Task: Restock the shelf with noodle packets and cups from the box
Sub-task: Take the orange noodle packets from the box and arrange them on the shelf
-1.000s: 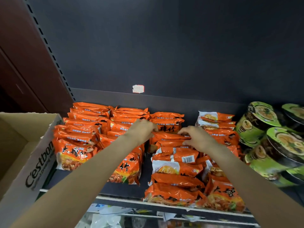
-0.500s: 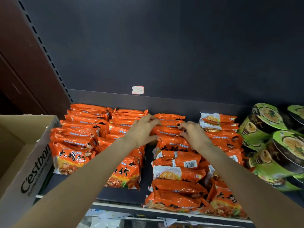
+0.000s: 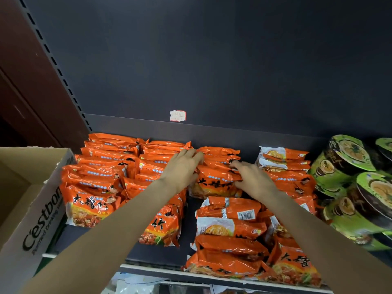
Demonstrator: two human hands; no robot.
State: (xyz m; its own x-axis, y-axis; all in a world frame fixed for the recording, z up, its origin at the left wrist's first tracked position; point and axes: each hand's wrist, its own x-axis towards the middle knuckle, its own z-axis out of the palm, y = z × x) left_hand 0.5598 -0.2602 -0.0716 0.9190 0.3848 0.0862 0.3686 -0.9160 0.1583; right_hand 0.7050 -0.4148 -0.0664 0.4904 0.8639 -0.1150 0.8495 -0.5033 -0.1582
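At the shelf's (image 3: pixel 191 247) back, both the left hand (image 3: pixel 182 170) and right hand (image 3: pixel 252 179) lie loosely spread, flanking an upright orange noodle packet (image 3: pixel 214 183), long axis side-to-side, printed face forward.

dark shelf (image 3: pixel 188 254), orange noodle packets (image 3: pixel 95 196), green cups (image 3: pixel 347 166)

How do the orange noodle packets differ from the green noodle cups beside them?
The orange noodle packets are flat, soft bags, while the green noodle cups are round, rigid tubs. The packets fill the shelf's left and middle; the cups sit at its right end. The packets lean in overlapping rows; the cups are stacked tipped on their sides. Both share one shelf.
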